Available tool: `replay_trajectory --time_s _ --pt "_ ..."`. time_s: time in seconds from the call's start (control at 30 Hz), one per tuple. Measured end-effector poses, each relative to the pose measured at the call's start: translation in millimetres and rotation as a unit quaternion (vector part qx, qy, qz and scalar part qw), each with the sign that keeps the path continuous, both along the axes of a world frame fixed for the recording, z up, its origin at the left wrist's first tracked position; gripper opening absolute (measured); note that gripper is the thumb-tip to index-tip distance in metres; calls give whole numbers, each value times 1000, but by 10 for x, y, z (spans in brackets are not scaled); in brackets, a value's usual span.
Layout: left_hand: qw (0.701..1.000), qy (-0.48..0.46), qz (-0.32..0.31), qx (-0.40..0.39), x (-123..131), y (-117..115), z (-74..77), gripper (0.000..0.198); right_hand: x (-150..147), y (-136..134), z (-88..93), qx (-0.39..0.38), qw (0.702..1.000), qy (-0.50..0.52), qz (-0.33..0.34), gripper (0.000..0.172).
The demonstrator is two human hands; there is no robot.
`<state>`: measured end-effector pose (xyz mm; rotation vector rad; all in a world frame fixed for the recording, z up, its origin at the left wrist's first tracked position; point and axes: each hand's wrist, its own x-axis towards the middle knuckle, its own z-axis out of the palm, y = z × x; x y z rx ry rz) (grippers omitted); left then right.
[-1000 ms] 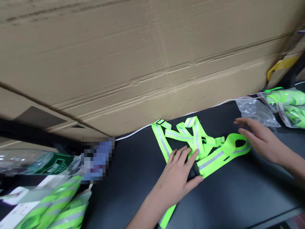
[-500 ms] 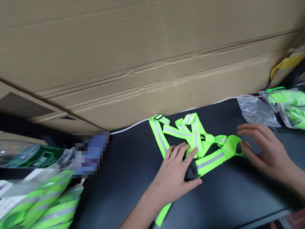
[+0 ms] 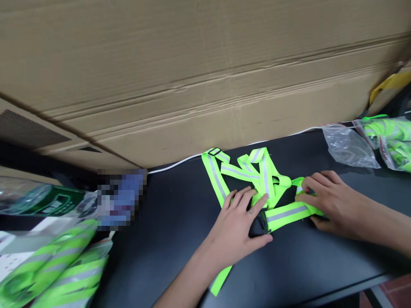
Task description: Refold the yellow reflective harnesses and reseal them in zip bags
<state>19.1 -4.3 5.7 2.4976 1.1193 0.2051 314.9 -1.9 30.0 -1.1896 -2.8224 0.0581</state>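
Left hand (image 3: pixel 236 226) splayed flat, right hand (image 3: pixel 337 207) curled inward, its fingers (image 3: pixel 310 184) seemingly pinching.

A pixelated patch (image 3: pixel 121 199) obscures an object at the back of the table (image 3: pixel 167 248) (its contents cannot be made out). The left hand (image 3: pixel 237 226) covers part of a black buckle (image 3: pixel 257 226) on a neon reflective vest (image 3: pixel 216 182), and the right hand (image 3: pixel 337 205) hides the end of a side strap (image 3: pixel 289 213). Bagged vests (image 3: pixel 390 143) run off the right edge, and more vests (image 3: pixel 58 265) are cut off at bottom left.
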Motion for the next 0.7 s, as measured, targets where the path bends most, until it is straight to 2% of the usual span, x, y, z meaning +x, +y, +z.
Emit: replay_trajectory --time_s 0.1,0.2,0.27,0.33,0.43,0.5,0.57,0.63,0.7 --pt "1000 10 2 4 6 -8 23 78 35 90 117 -54 998 16 15 31" --pt "1000 21 0 0 17 -5 46 77 124 233 187 -134 987 76 41 21" --pt "1000 24 -1 -2 25 2 53 77 186 314 170 -189 971 136 52 17" --pt "1000 26 -2 -2 29 5 54 77 217 347 114 -207 960 177 60 18" --pt "1000 31 -3 -3 27 -4 50 76 186 288 32 -117 978 147 93 24" --pt "1000 31 -3 -2 23 -17 44 76 133 210 16 -24 988 84 127 39" --pt "1000 29 -5 0 19 -25 37 76 86 148 28 32 988 32 147 51" --pt "1000 28 -4 2 19 -23 30 77 70 129 52 29 989 9 147 53" --pt "1000 28 -3 0 23 -13 26 77 97 150 74 -2 992 12 129 48"
